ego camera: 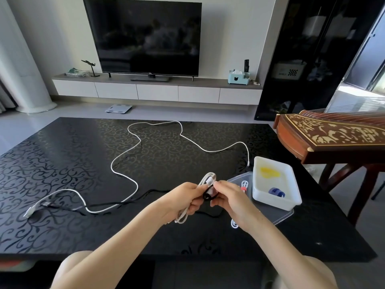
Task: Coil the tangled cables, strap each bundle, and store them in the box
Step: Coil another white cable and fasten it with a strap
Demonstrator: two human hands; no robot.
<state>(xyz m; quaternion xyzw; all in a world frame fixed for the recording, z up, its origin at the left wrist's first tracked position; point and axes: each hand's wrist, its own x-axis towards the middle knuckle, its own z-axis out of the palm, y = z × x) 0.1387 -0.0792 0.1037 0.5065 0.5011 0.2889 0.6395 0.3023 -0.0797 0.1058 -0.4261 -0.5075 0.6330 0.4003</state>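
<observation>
Left hand (183,200) grips the coiled white cable (209,178), its long axis pointing away from the person. Right hand (231,197) pinches a black strap (208,197) round it, just left of the clear box (284,215), which is nearer the right hand.

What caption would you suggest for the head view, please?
Left hand holds a coiled white cable while right hand pinches a black strap beside the box.
</observation>
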